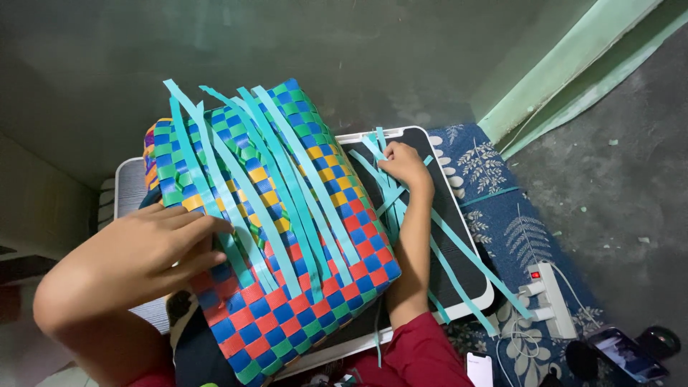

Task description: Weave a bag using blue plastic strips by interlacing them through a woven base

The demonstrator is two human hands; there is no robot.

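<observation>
From the head camera, looking down, a big woven basket (276, 236) fills the middle. It is made of red, blue, green and yellow strips crossed in little squares. Long teal strips (287, 193) lie loose across its top side and stick out past its far edge.

The left hand (154, 251) rests flat on the near left part of the basket. Its fingers (201, 233) are close together and press down on the weave, with the tips touching one teal strip. I cannot tell if it pinches that strip or only holds it down.

The right hand (406, 166) is on the other side of the basket, just past its right edge. It is curled, and its fingers close on a bunch of loose teal strips (383, 172) there. The fingertips are hidden under the hand, so the grip itself is hard to see. More of those strips run away from the basket toward the right, over a black board with a white rim (469, 236).

The basket hides most of that board. The near bottom corner of the basket is cut off by the picture edge. A red sleeve (423, 355) shows below the basket.

Right of the basket, well apart, lie a blue mat with leaf shapes (487, 172), a white power strip (552, 290) and a phone (631, 355).
</observation>
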